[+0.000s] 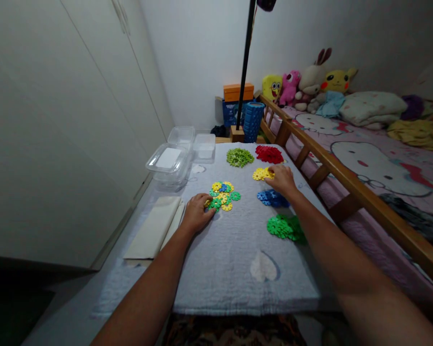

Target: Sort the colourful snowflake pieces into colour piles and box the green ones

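Observation:
My left hand [197, 213] rests at the left edge of a mixed cluster of yellow, green and blue notched plastic discs [223, 198]. Its thumb and fingers close around a yellow disc [207, 203] there. Farther right, my right hand [283, 179] reaches the yellow disc pile [259, 174], thumb and forefinger pinched on a yellow disc [271, 171] partly hidden by the fingers. Blue discs [270, 197] lie just nearer than that hand, and a green disc pile [285, 227] sits closer to me, partly covered by my forearm.
Light green pieces [240, 157] and red pieces [269, 154] lie at the table's far side. Transparent plastic boxes [173, 166] and a folded beige cloth or paper [153, 228] are at left. A black pole [246, 62] rises behind; a wooden bed rail [332, 168] borders the right.

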`<control>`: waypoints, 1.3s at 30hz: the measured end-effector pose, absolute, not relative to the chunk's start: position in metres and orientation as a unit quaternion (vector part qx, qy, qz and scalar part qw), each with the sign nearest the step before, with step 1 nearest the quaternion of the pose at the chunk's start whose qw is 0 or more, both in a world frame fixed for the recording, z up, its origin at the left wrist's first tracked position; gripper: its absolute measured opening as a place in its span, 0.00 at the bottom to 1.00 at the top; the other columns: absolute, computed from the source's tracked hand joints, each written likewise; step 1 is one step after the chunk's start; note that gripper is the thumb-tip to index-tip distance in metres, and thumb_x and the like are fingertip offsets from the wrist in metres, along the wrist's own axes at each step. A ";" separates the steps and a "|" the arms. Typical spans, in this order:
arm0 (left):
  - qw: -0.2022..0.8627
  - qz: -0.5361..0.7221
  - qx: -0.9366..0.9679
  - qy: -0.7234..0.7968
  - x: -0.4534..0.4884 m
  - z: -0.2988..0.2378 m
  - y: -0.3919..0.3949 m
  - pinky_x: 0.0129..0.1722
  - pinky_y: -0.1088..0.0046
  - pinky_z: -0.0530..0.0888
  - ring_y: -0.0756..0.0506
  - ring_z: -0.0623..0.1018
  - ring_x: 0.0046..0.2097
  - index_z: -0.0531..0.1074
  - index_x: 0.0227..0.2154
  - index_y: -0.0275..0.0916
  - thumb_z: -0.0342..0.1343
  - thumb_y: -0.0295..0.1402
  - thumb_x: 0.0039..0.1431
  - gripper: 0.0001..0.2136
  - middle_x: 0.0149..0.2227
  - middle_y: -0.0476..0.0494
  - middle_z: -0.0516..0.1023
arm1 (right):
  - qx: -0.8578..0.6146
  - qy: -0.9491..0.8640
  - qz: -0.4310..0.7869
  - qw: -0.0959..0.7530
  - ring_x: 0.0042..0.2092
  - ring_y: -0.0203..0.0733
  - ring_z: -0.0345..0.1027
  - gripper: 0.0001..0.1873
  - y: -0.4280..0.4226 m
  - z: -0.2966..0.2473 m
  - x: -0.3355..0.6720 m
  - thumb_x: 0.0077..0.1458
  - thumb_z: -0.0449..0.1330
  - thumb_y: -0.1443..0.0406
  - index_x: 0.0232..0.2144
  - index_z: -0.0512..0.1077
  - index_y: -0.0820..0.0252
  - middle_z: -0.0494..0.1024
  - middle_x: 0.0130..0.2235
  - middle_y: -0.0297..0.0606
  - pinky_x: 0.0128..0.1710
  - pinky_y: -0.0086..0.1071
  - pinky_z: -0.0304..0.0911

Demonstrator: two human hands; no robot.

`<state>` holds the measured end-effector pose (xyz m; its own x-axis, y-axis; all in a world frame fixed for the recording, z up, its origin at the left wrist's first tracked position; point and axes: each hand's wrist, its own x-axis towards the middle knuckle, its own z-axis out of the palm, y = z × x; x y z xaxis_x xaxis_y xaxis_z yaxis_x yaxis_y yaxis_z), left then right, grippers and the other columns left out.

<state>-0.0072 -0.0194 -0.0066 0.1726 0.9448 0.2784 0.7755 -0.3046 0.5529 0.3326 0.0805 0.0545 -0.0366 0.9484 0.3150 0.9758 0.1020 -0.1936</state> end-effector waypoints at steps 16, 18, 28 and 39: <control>0.142 0.296 0.754 0.569 -0.005 -0.002 -0.022 0.57 0.56 0.71 0.38 0.76 0.54 0.76 0.45 0.43 0.62 0.34 0.55 0.14 0.51 0.41 0.78 | -0.736 -0.643 -0.031 0.209 0.56 0.61 0.58 0.22 0.110 0.046 0.344 0.56 0.64 0.62 0.52 0.76 0.64 0.69 0.54 0.57 0.53 0.51 0.57; 0.144 0.296 0.752 0.572 -0.005 -0.001 -0.022 0.57 0.56 0.71 0.38 0.76 0.54 0.76 0.45 0.43 0.62 0.34 0.54 0.14 0.51 0.41 0.78 | -0.734 -0.642 -0.036 0.220 0.56 0.61 0.58 0.22 0.104 0.051 0.335 0.57 0.63 0.62 0.53 0.75 0.63 0.69 0.55 0.56 0.54 0.51 0.57; 0.148 0.289 0.748 0.579 -0.003 0.003 -0.024 0.57 0.56 0.71 0.38 0.75 0.54 0.75 0.47 0.43 0.62 0.35 0.54 0.16 0.51 0.40 0.77 | -0.514 -0.844 0.094 0.125 0.54 0.50 0.66 0.20 0.015 0.037 0.242 0.58 0.60 0.65 0.53 0.73 0.62 0.77 0.52 0.48 0.58 0.40 0.58; 0.149 0.276 0.752 0.580 -0.003 0.004 -0.025 0.58 0.55 0.69 0.36 0.74 0.57 0.74 0.49 0.44 0.63 0.36 0.52 0.19 0.54 0.40 0.76 | -0.559 -0.804 0.093 0.179 0.55 0.53 0.64 0.23 0.005 0.008 0.223 0.58 0.58 0.68 0.56 0.71 0.61 0.75 0.54 0.50 0.55 0.42 0.59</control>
